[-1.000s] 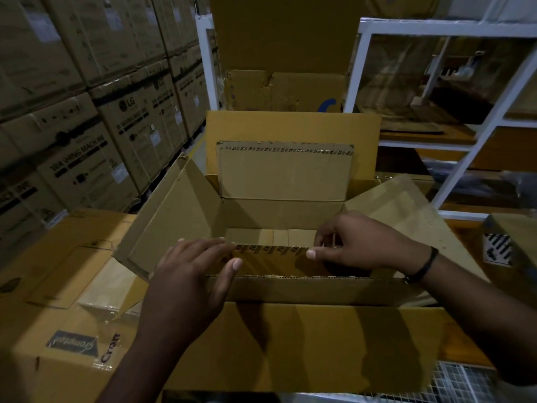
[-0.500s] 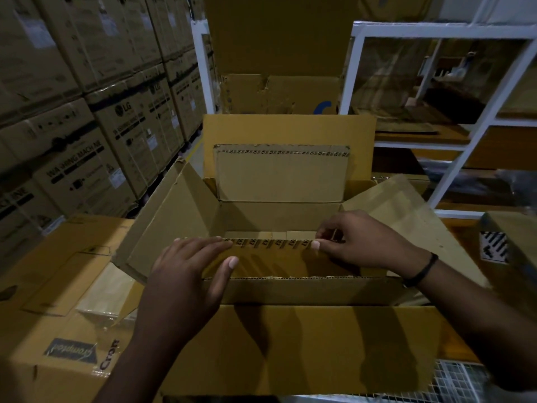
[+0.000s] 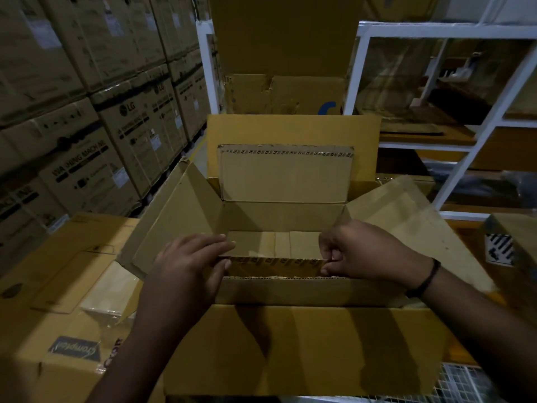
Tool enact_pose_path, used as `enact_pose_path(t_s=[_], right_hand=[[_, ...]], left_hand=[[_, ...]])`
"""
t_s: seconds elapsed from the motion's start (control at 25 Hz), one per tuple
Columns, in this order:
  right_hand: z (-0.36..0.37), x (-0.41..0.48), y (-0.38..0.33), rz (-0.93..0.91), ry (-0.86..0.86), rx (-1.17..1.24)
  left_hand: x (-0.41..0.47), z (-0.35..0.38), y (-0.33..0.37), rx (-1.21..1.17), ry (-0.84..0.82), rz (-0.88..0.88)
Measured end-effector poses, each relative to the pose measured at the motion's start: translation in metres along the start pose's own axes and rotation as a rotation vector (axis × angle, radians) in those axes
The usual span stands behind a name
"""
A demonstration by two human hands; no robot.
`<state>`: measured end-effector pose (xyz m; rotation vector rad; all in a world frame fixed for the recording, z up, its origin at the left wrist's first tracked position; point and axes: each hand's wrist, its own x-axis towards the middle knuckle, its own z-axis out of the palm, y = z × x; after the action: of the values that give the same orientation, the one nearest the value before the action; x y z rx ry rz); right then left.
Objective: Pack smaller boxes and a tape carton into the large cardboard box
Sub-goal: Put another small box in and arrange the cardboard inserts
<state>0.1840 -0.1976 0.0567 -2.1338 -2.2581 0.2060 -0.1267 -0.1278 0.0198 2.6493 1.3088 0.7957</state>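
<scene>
Large box: big open brown cardboard box (image 3: 290, 344) stands front and centre, all four flaps up or splayed outward; its near wall faces the camera.
Inner flap, near side: a narrow brown corrugated flap (image 3: 276, 266) with a printed strip along its edge, standing just inside the near wall and held at both ends.
Inner flap, far side: matching printed-edge corrugated panel (image 3: 284, 175) upright against the far flap.
Contents: pale cardboard tops of smaller boxes (image 3: 276, 242) lie low inside, side by side; the count is unclear in the dim light.
Left hand: left hand (image 3: 189, 266) lies over the left end of the near flap, fingers (image 3: 215, 242) extended along its top edge, thumb below, pinching the flap.
Right hand: right hand (image 3: 363, 251) curled, fingers narrow and pinched on the flap's right end; dark band (image 3: 427, 277) on the wrist.
Surroundings: stacked printed appliance cartons (image 3: 87, 126) at left; white metal shelf frame (image 3: 479, 126) at right; flat brown carton with a logo (image 3: 58, 330) beside the box at lower left.
</scene>
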Motion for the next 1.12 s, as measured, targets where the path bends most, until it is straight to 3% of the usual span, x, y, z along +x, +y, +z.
enact_pose_path(t_s=[0.2,0.48,0.6,0.76,1.12], right_hand=[[-0.002,-0.01,-0.002,-0.102,0.099,-0.027],[0.008,-0.045,-0.004,-0.052,0.135,0.246],[0.014,-0.06,-0.009,-0.041,0.111,0.129],[0.036,-0.069,-0.016,-0.088,0.247,-0.109],[0.064,-0.076,-0.021,-0.098,0.417,-0.115]], left_hand=[[0.008,0.0,-0.002,0.048,-0.092,0.069],[-0.006,-0.002,0.005,-0.039,-0.164,0.039],[-0.012,-0.008,0.005,-0.023,-0.22,0.094],[-0.018,-0.005,0.005,0.037,-0.248,0.15],[-0.031,0.008,0.003,-0.007,-0.184,0.14]])
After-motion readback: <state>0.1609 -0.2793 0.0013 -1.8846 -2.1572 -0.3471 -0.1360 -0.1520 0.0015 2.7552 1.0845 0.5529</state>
